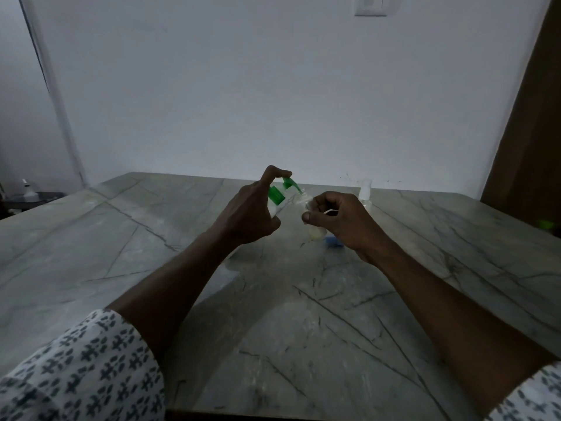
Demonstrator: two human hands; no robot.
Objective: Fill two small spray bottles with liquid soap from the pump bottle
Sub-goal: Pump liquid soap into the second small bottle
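Note:
My left hand [252,211] grips a clear pump bottle with a green collar and pump head [277,194], tilted to the right above the table. Its forefinger rests on top of the green pump. The green nozzle points at the mouth of a small clear spray bottle [315,230], which my right hand [337,220] holds with curled fingers just right of the pump. A second small clear spray bottle [364,194] with its sprayer on stands upright on the table behind my right hand. A small blue piece [332,240] lies on the table under my right hand, partly hidden.
The grey marble table [273,314] reaches to a white wall at the back. A brown wooden panel [528,132] stands at the right. At the far left, off the table, is a dark surface with a small white bottle [28,191].

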